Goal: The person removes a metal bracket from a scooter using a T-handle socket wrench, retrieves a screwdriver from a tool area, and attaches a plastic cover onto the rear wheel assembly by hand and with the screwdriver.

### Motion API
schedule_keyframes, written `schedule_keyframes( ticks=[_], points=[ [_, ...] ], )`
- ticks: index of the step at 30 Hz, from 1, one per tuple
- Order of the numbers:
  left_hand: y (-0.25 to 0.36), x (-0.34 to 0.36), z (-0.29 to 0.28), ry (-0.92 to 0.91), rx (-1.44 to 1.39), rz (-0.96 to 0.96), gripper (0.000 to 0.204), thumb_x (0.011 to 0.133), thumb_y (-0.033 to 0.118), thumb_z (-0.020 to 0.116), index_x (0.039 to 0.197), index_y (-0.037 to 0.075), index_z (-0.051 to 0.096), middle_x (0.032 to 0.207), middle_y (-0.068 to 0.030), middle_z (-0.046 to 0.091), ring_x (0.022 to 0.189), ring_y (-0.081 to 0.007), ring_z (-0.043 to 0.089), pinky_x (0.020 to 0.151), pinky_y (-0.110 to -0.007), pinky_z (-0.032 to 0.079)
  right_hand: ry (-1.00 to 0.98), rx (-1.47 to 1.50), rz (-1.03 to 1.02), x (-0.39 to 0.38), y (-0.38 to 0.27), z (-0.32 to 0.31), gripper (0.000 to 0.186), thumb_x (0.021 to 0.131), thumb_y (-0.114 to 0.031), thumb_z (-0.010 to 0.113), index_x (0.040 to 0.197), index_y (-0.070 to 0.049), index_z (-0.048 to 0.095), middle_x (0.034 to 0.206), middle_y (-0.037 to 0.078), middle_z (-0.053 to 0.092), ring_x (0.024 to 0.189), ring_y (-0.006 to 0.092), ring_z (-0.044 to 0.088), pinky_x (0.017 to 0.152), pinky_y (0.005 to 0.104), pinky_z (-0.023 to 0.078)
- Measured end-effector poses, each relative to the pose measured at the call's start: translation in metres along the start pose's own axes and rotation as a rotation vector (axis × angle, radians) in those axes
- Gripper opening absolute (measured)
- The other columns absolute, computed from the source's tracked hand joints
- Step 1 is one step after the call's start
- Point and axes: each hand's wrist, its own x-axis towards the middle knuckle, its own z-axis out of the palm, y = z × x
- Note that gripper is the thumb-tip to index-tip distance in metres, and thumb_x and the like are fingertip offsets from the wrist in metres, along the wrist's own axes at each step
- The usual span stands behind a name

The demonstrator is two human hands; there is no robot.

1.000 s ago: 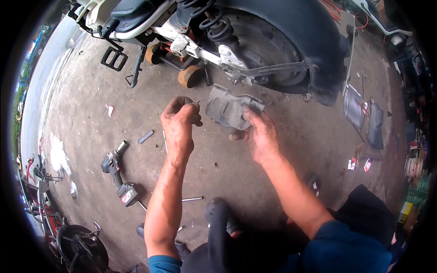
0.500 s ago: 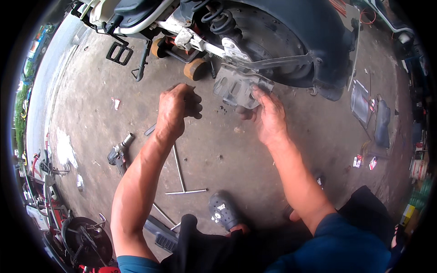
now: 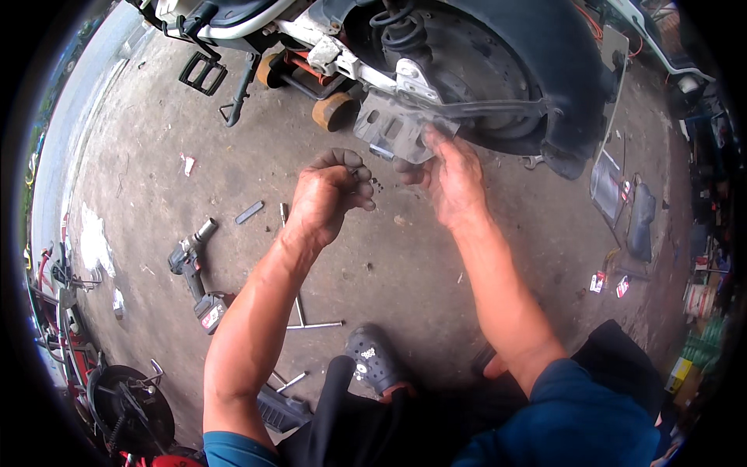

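A dusty grey slotted metal plate (image 3: 389, 128) hangs below the swingarm, beside the rear wheel (image 3: 475, 86) of a scooter-like vehicle. My right hand (image 3: 455, 175) grips its right end, thumb on top and blackened fingers underneath. To the left and slightly nearer, my left hand (image 3: 336, 191) is closed with its fingers curled, apart from the plate. Whatever those fingers hold, if anything, is hidden. Near the plate's lower left edge are small dark bits on the concrete.
On the floor at left lie a cordless impact wrench (image 3: 194, 261), a flat grey bar (image 3: 250, 212) and a T-handle wrench (image 3: 315, 324). An orange roller (image 3: 334, 114) stands under the vehicle. At right are a dark flat part (image 3: 641, 222) and small red-and-white packets (image 3: 597, 282).
My left hand has moved right, toward the plate, with its fingers still curled. My right hand keeps its grip on the plate, which has shifted a little. The whole view has moved slightly.
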Motion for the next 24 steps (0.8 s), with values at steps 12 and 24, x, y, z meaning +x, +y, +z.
schedule_keyframes(
  ticks=[12,24],
  points=[
    [0.002,0.019,0.035,-0.002,-0.155,-0.016,0.027,0.089,0.03,0.056,0.097,0.004,0.054,0.075,-0.0047,0.049,0.056,-0.0139,0.045,0.047,-0.027,0.034,-0.053,-0.354,0.022,0.001,-0.019,0.011,0.042,0.089,-0.039,0.056,0.108,-0.002,0.057,0.087,0.007,0.061,0.065,0.0161,0.062,0.05,0.024,0.047],
    [0.013,0.028,0.033,0.028,-0.216,0.104,0.02,0.086,0.021,0.06,0.091,0.003,0.052,0.068,-0.0014,0.048,0.054,-0.0112,0.041,0.045,-0.027,0.033,0.249,-0.344,-0.424,-0.011,-0.029,0.004,0.031,0.085,-0.03,0.066,0.093,-0.002,0.055,0.08,0.006,0.059,0.066,0.0157,0.061,0.054,0.0252,0.048]
  ],
)
